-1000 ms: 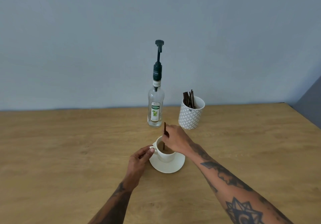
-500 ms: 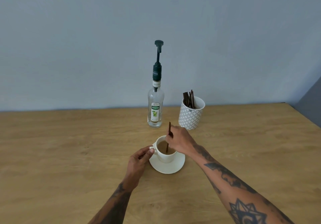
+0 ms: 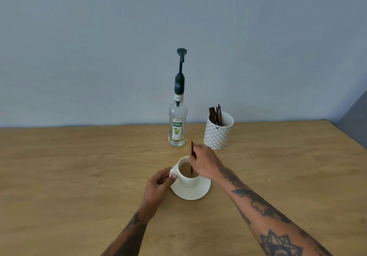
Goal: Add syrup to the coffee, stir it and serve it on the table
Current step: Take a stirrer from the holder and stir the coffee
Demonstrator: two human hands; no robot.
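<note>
Left hand [image 3: 158,184]: pinching the handle of the cup [image 3: 188,178] between thumb and fingertips, steadying it; best keeping this light hold so nothing is sliding.
Cup and saucer [image 3: 198,193]: sitting near the table's [image 3: 59,176] middle, holding pale brown coffee [image 3: 185,170].
Stirrer [image 3: 192,159]: standing almost upright, lower end dipping into the coffee.
Right hand [image 3: 204,161]: closing fingertips on the stirrer's upper part; probably worth circling gently, staying off the rim to avoid splashing.
Syrup bottle [image 3: 177,128]: standing upright just behind the cup, pump rising high; risking a knock from wide stirring.
Patterned holder [image 3: 218,134]: keeping spare sticks, right of the bottle, apart from the hands.
</note>
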